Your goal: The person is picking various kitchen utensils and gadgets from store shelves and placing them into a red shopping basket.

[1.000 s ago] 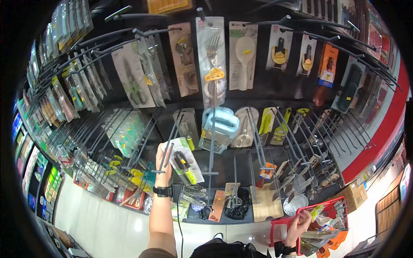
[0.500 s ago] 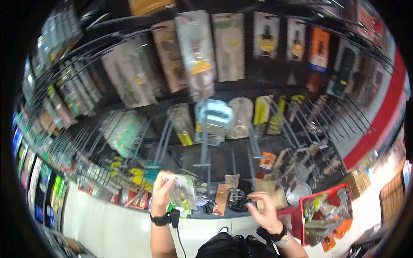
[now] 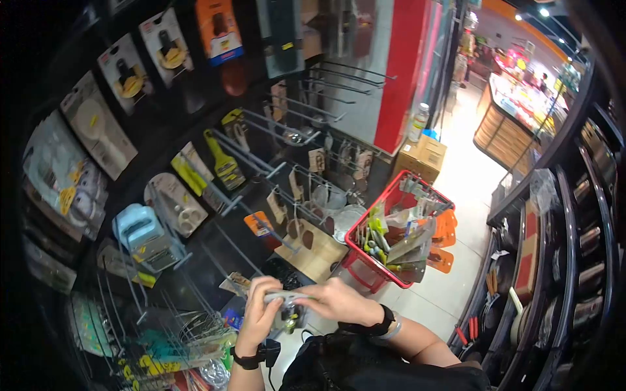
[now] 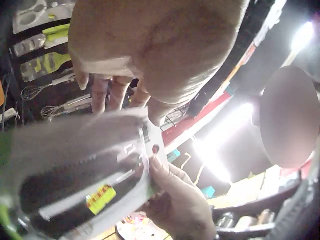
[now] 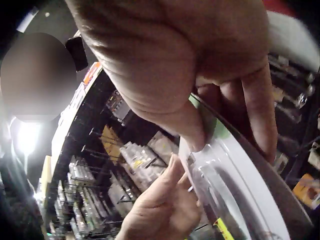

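Both hands hold one blister pack (image 3: 287, 306) close to my body, below the hook wall. My left hand (image 3: 259, 314) grips its left side. My right hand (image 3: 324, 300) pinches its top right edge. In the left wrist view the pack (image 4: 75, 180) shows a dark tool under clear plastic with a yellow sticker, and a thumb of the right hand (image 4: 172, 200) presses on its card edge. In the right wrist view the clear plastic of the pack (image 5: 240, 195) curves under my right fingers (image 5: 257, 105), with the left hand (image 5: 160, 205) below.
A red shopping basket (image 3: 357, 242) full of packaged goods stands to the right on the tiled floor. A cardboard box (image 3: 424, 155) sits beyond it. Metal hooks with kitchen tools (image 3: 195, 176) jut from the dark wall on the left. Shelves (image 3: 574, 234) line the right side.
The left hand took the pack off the hook and brought it down to my body. The right hand let go of the basket and joined it. My view swung right, toward the aisle.
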A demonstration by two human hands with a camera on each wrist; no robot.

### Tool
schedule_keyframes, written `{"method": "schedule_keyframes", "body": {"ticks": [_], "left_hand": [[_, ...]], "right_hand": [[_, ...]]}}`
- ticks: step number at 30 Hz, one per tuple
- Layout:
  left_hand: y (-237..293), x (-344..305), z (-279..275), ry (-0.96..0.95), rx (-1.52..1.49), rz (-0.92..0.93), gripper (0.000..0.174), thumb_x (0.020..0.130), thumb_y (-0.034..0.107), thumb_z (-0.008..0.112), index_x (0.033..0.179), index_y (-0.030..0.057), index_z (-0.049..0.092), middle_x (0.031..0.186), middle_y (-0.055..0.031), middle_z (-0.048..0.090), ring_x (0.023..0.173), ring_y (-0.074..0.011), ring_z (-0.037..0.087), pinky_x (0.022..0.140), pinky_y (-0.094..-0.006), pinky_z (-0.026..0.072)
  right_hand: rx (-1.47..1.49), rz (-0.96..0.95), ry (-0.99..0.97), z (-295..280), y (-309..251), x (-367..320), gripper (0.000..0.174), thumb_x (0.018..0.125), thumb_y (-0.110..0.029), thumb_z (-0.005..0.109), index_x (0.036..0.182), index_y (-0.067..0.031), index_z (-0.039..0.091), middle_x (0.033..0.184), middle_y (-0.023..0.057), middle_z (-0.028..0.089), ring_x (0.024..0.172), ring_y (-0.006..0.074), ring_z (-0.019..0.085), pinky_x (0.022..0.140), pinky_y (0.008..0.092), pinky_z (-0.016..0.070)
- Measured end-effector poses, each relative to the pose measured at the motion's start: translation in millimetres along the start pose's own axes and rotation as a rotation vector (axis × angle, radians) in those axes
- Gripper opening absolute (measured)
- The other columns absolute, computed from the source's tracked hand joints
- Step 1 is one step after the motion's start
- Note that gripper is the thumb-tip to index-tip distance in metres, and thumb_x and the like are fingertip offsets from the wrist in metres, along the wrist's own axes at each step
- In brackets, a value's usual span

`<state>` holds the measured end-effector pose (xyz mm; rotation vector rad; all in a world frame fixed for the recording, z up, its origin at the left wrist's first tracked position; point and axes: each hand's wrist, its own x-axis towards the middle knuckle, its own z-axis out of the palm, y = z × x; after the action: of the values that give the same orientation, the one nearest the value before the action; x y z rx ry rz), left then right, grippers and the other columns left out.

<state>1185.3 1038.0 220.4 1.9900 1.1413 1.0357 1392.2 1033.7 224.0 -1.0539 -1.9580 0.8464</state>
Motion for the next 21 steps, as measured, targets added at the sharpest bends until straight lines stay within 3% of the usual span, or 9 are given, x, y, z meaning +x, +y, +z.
{"method": "schedule_keyframes", "body": {"ticks": [2, 4, 6, 8, 10, 16, 17, 20, 21], "left_hand": [[6.9, 14.6, 11.0, 0.087, 0.084, 0.006, 0.028, 0.081, 0.008, 0.054, 0.109, 0.0014, 0.052, 0.111, -0.0135, 0.05, 0.104, -0.0283, 0.048, 0.091, -0.0349, 0.0338], [4.3, 19.9, 14.9, 0.066, 0.082, -0.014, 0.026, 0.083, 0.007, 0.052, 0.107, 0.0004, 0.052, 0.107, -0.0131, 0.053, 0.101, -0.0252, 0.051, 0.091, -0.0337, 0.0356], [-5.1, 18.7, 17.5, 0.052, 0.083, -0.045, 0.023, 0.084, 0.005, 0.049, 0.106, -0.0006, 0.053, 0.103, -0.0128, 0.055, 0.099, -0.022, 0.053, 0.091, -0.0325, 0.0374], [-20.8, 11.3, 24.1, 0.038, -0.072, -0.195, 0.019, 0.088, 0.006, 0.047, 0.105, -0.0012, 0.054, 0.094, -0.0102, 0.061, 0.091, -0.018, 0.058, 0.085, -0.0298, 0.0422], [-24.3, 6.4, 30.0, 0.1, -0.106, -0.229, 0.018, 0.087, 0.01, 0.051, 0.101, -0.0002, 0.058, 0.088, -0.0098, 0.066, 0.084, -0.0197, 0.06, 0.08, -0.0313, 0.0421], [-30.9, -7.1, 27.1, 0.166, -0.105, -0.359, 0.017, 0.087, 0.01, 0.053, 0.098, -0.0012, 0.059, 0.086, -0.0108, 0.066, 0.082, -0.0197, 0.063, 0.076, -0.0297, 0.0457], [-35.6, -9.9, 26.8, 0.182, -0.077, -0.358, 0.017, 0.086, 0.01, 0.053, 0.098, -0.001, 0.059, 0.085, -0.0105, 0.066, 0.081, -0.0192, 0.063, 0.075, -0.0295, 0.0456], [-29.5, -12.3, 26.9, 0.2, -0.058, -0.376, 0.016, 0.085, 0.009, 0.054, 0.097, -0.0008, 0.059, 0.085, -0.0104, 0.066, 0.081, -0.0196, 0.063, 0.075, -0.0293, 0.0455], [-25.7, -13.2, 28.0, 0.211, -0.027, -0.389, 0.016, 0.085, 0.009, 0.054, 0.096, -0.001, 0.059, 0.084, -0.0104, 0.066, 0.081, -0.0194, 0.063, 0.074, -0.0291, 0.0456]], "right_hand": [[-0.104, 0.017, 0.181, -20.2, 34.1, -17.1, 0.018, 0.083, -0.017, 0.059, 0.092, -0.0028, 0.064, 0.063, 0.0187, 0.057, 0.052, 0.0311, 0.057, 0.049, 0.0371, 0.0443], [-0.128, 0.273, 0.357, -52.3, 48.7, -36.1, 0.016, 0.082, -0.015, 0.06, 0.089, -0.0018, 0.065, 0.061, 0.0177, 0.057, 0.045, 0.0243, 0.052, 0.047, 0.0327, 0.0425], [-0.283, 0.225, 0.654, -82.8, 83.8, -50.1, 0.015, 0.082, -0.012, 0.059, 0.089, -0.0004, 0.065, 0.058, 0.0167, 0.055, 0.043, 0.0173, 0.047, 0.045, 0.0299, 0.0392], [-0.321, 0.406, 0.873, -111.0, 101.3, -60.9, 0.015, 0.083, -0.012, 0.059, 0.087, 0.0012, 0.064, 0.057, 0.0162, 0.054, 0.045, 0.0142, 0.046, 0.045, 0.0302, 0.0374], [-0.294, 0.405, 1.068, -128.8, 133.8, -65.2, 0.018, 0.085, -0.014, 0.057, 0.086, 0.0017, 0.064, 0.056, 0.0157, 0.054, 0.045, 0.0126, 0.045, 0.045, 0.0312, 0.0368], [-0.419, 0.614, 1.17, -147.9, 227.1, -77.8, 0.023, 0.087, -0.02, 0.055, 0.084, 0.0015, 0.064, 0.058, 0.0182, 0.056, 0.046, 0.0217, 0.052, 0.047, 0.0343, 0.0387], [-0.456, 0.661, 1.166, -146.8, 239.3, -78.1, 0.024, 0.086, -0.021, 0.055, 0.084, 0.0009, 0.064, 0.061, 0.0201, 0.058, 0.052, 0.0295, 0.057, 0.051, 0.0381, 0.0412], [-0.508, 0.617, 1.218, -140.1, 273.6, -76.4, 0.023, 0.086, -0.021, 0.054, 0.085, 0.0002, 0.064, 0.066, 0.0213, 0.059, 0.059, 0.0335, 0.06, 0.056, 0.0408, 0.044], [-0.526, 0.735, 1.137, -140.2, 277.3, -76.9, 0.023, 0.086, -0.021, 0.054, 0.09, -0.0009, 0.065, 0.072, 0.0222, 0.061, 0.066, 0.0354, 0.062, 0.061, 0.0416, 0.046]]}}
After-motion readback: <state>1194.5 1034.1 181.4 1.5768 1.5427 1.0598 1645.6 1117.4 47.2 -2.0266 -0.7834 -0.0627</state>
